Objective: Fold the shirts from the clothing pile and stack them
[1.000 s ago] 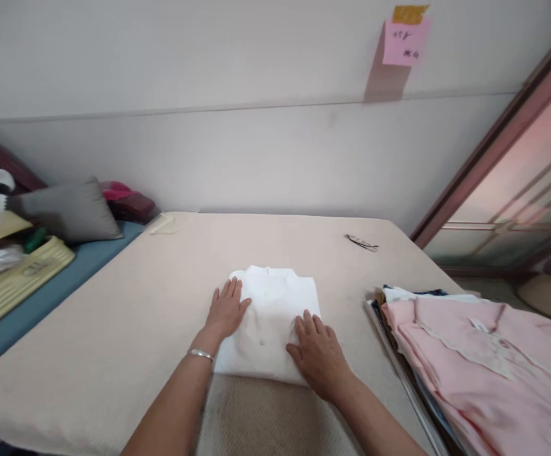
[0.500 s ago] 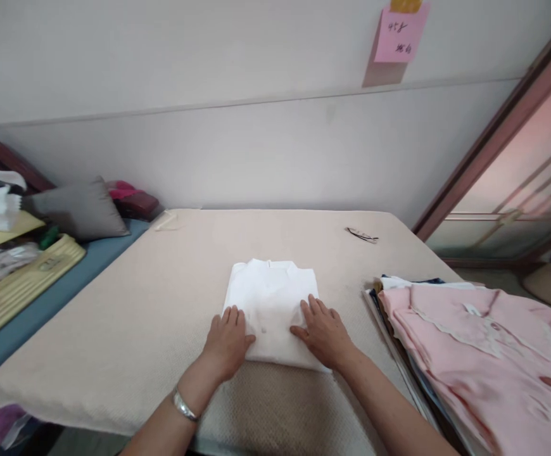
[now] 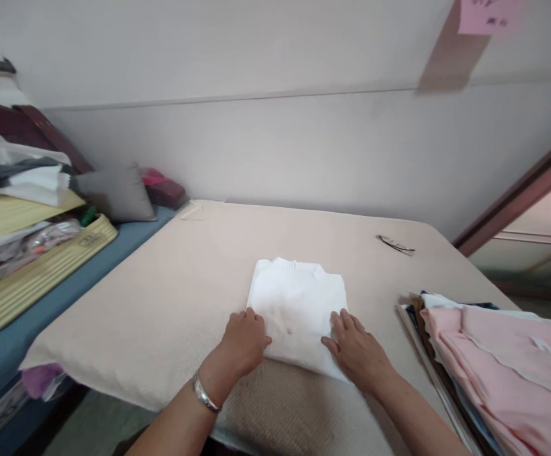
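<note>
A folded white shirt (image 3: 299,291) lies on the beige cover in front of me, its collar towards the wall and a small button near its middle. My left hand (image 3: 244,342) rests on the shirt's left side, thumb apart from the fingers, which are bent a little. On the right side my right hand (image 3: 358,345) lies open, with fingers spread and thumb pointing inward. Both palms press down near the lower part of the shirt, covering its side edges there. A silver bracelet (image 3: 205,392) is on my left wrist.
To the right sits a stack of folded clothes with a pink garment (image 3: 503,361) on top. Glasses (image 3: 396,244) lie towards the back right of the cover (image 3: 171,304). At left are a grey pillow (image 3: 116,193) and a yellow ribbed tray (image 3: 66,259) with bagged items. A wall (image 3: 256,152) closes the back.
The camera view has swung left, so everything appears further right. My hands stay on the shirt, with the left fingers looking slightly more bent. The shirt remains folded.
</note>
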The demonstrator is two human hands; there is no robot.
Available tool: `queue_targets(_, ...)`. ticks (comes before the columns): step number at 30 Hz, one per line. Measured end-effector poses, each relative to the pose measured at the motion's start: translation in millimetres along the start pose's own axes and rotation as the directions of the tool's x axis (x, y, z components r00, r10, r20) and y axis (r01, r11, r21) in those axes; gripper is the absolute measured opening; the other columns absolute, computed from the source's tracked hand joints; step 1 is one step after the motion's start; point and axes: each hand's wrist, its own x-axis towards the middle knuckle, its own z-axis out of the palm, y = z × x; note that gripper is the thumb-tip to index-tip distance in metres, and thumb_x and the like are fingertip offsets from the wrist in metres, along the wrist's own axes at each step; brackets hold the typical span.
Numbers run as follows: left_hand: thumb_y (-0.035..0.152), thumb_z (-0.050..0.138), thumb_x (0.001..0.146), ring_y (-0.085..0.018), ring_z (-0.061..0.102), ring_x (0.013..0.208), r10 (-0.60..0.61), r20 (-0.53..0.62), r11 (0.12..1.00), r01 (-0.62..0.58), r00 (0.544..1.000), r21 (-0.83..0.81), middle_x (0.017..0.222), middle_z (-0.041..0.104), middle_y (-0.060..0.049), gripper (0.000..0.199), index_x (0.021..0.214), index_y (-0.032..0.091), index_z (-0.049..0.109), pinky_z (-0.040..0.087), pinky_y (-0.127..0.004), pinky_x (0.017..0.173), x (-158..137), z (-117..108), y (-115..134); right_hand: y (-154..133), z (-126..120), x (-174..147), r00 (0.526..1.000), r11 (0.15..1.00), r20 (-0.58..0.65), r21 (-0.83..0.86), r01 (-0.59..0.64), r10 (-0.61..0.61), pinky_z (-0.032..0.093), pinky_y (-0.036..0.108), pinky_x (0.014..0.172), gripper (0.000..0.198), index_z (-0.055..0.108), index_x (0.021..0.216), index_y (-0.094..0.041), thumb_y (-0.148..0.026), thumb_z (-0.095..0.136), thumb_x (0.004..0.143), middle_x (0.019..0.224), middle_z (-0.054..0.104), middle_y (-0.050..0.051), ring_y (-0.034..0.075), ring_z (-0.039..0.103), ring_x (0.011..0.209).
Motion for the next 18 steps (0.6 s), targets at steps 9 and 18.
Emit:
queue_targets(9, 0.038, 0.055, 0.097, -0.036, 0.066, 0.109, -0.027, -0.010, 0.997, 0.026, 1.000, -0.066, 0.120, 0.067, -0.022, 0.038, 0.115, 0.008, 0.071, 0.048, -0.047, 0.091, 1, 1, -8, 4, 12, 5, 1.000, 1.000, 0.022, -0.028, -0.007, 0.008, 0.050, 0.047, 0.103, 0.057, 0.047, 0.151, -0.007, -0.037, 0.044, 0.102, 0.159, 0.041, 0.024, 0.036, 0.039, 0.147)
queue_targets(18, 0.039, 0.055, 0.094, -0.037, 0.067, 0.106, -0.039, -0.030, 0.986, 0.034, 0.999, -0.166, 0.117, 0.069, -0.023, 0.034, 0.106, 0.012, 0.073, 0.048, -0.049, 0.091, 2, 7, -15, 11, 29, 10, 0.999, 0.998, -0.035, 0.063, -0.013, 0.015, 0.053, 0.054, 0.099, 0.053, 0.055, 0.144, -0.015, -0.037, 0.042, 0.098, 0.158, 0.044, 0.021, 0.039, 0.041, 0.146)
